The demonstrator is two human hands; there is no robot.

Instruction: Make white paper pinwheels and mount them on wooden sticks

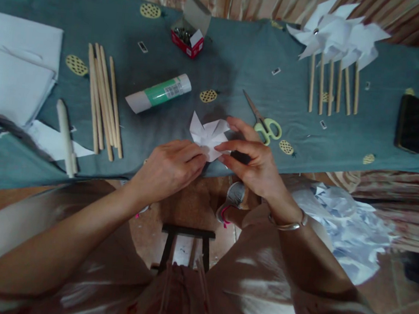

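Between my hands, just over the table's front edge, is a white paper pinwheel [208, 133] with its blades folded toward the middle. My left hand [174, 166] pinches its lower left side, fingers pressed together. From the right, my right hand [255, 163] grips the paper with thumb and fingertips at its right edge. Just beyond the right hand lie scissors [267, 128] with pale green handles. A glue stick [159, 93] with a green label rests on the cloth beyond my left hand.
Wooden sticks [105, 101], a white pen-like tool [65, 137] and white paper sheets [15, 71] lie left. An open red box [187, 40] of small metal pieces stands behind. Finished pinwheels [337, 36] on sticks and a phone [411, 123] lie right. A plastic bag [345, 232] of paper scraps is below.
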